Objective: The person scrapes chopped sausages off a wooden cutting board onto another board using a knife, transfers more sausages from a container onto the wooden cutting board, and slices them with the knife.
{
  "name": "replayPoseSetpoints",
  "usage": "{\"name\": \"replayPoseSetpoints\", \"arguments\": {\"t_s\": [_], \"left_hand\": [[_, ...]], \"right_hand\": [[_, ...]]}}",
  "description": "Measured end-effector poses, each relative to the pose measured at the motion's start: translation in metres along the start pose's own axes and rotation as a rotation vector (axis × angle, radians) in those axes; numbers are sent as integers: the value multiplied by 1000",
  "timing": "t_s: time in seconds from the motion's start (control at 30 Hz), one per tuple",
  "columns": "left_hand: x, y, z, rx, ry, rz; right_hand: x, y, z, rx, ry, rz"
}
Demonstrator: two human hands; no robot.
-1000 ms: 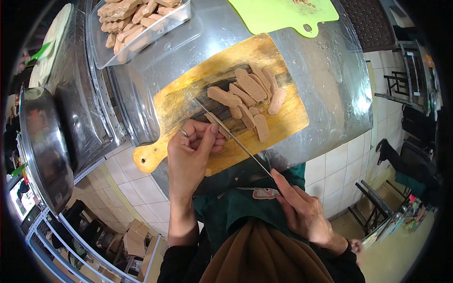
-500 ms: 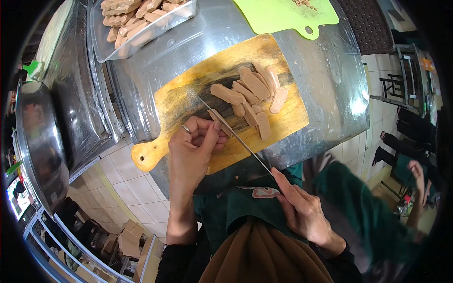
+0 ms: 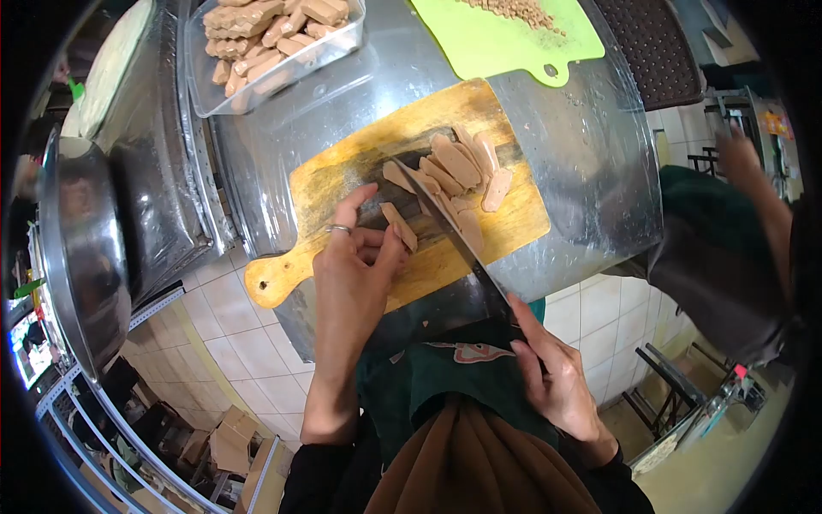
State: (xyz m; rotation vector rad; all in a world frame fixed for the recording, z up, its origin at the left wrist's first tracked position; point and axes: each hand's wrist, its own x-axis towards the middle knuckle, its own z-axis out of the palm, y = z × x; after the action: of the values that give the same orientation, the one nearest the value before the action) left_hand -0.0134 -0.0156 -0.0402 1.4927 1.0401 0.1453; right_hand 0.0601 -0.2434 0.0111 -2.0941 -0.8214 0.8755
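Note:
My right hand (image 3: 552, 373) grips the handle of a long knife (image 3: 458, 240), whose blade slants over the wooden cutting board (image 3: 330, 176). Its tip end lies over several light brown slices (image 3: 454, 161) heaped on the board's right half. My left hand (image 3: 351, 265) pinches a light brown piece (image 3: 398, 227) between thumb and fingers, left of the blade, with the index finger raised. A gap shows between that piece and the blade. The blade partly hides some slices.
Behind the board at the left, a clear plastic tub (image 3: 274, 81) holds several brown pieces. A green cutting board (image 3: 561, 77) with small crumbs lies at the back right. Another person (image 3: 728, 257) is beyond the table's right edge.
The knife has moved away from the held piece, right over the slices, with its flat side now showing. My left index finger has lifted. The other person has moved up along the right side.

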Motion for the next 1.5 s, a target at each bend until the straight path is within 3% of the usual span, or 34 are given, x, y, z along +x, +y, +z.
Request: {"name": "replayPoseSetpoints", "arguments": {"t_s": [0.23, 0.27, 0.4, 0.53, 0.63, 0.73, 0.83, 0.93, 1.0, 1.07, 1.13, 1.27, 1.4, 1.5], "left_hand": [[-3, -6, 5, 293, 56, 245], [-2, -8, 7, 310, 117, 364], [7, 1, 7, 12, -2, 152], [31, 17, 8, -149, -84, 292], [50, 25, 11, 138, -102, 331], [56, 25, 9, 462, 64, 519], [69, 32, 1, 378, 93, 601], [102, 51, -21, 423, 273, 742], [139, 72, -40, 769, 494, 807], [171, 100, -59, 952, 554, 912], [220, 104, -75, 1137, 652, 936], [255, 116, -79, 1457, 584, 754], [256, 120, -77, 1631, 623, 803], [257, 120, -82, 1546, 642, 896]], "right_hand": [[3, 6, -5, 43, 45, 14], [2, 6, -5, 57, 39, 27], [1, 6, -13, 119, 51, 68], [-2, 12, -19, 111, 141, 115], [-3, 23, -19, 124, 223, 83], [-4, 28, -21, 146, 238, 96], [-4, 31, -21, 154, 249, 81], [-5, 31, -22, 163, 252, 86], [-6, 31, -23, 156, 256, 79], [-7, 31, -24, 149, 263, 66], [-10, 31, -24, 157, 261, 69], [-14, 26, -25, 176, 260, 109], [-19, 31, -23, 170, 269, 95], [-21, 31, -23, 136, 270, 48]]}}
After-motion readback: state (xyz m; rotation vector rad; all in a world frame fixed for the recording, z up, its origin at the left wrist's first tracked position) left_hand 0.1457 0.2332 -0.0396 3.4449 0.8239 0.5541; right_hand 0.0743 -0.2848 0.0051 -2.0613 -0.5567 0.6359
